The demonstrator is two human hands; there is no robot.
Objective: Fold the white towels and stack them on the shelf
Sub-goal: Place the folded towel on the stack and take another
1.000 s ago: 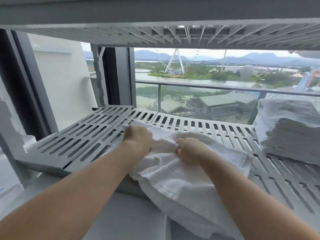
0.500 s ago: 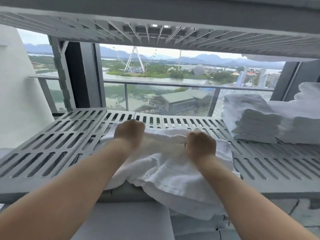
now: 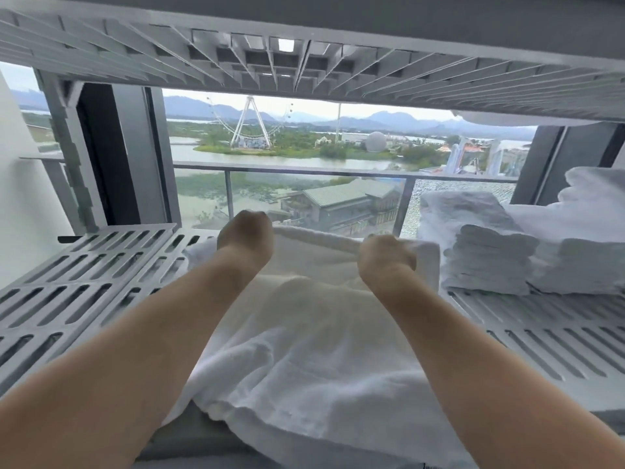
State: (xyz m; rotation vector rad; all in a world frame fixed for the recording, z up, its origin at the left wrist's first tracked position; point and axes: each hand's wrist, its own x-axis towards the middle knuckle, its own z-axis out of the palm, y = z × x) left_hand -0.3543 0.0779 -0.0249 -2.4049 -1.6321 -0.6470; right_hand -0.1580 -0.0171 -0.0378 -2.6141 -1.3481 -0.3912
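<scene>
A white towel (image 3: 304, 340) lies spread over the grey slotted shelf (image 3: 84, 282), its near edge hanging over the shelf's front. My left hand (image 3: 245, 236) and my right hand (image 3: 387, 257) are both fisted on the towel's far edge, close to the shelf's back. A stack of folded white towels (image 3: 487, 255) sits on the shelf to the right of my right hand, with a second, taller white pile (image 3: 581, 245) beside it.
Another slotted shelf (image 3: 304, 55) hangs low overhead. Behind the shelf is a window with a balcony railing (image 3: 304, 169). A dark window frame (image 3: 118, 157) stands at the back left. Bare slotted surface lies left of the towel.
Both hands have pushed the towel's gripped edge farther back on the shelf and moved wider apart. The view has shifted right, bringing the folded stacks into fuller sight.
</scene>
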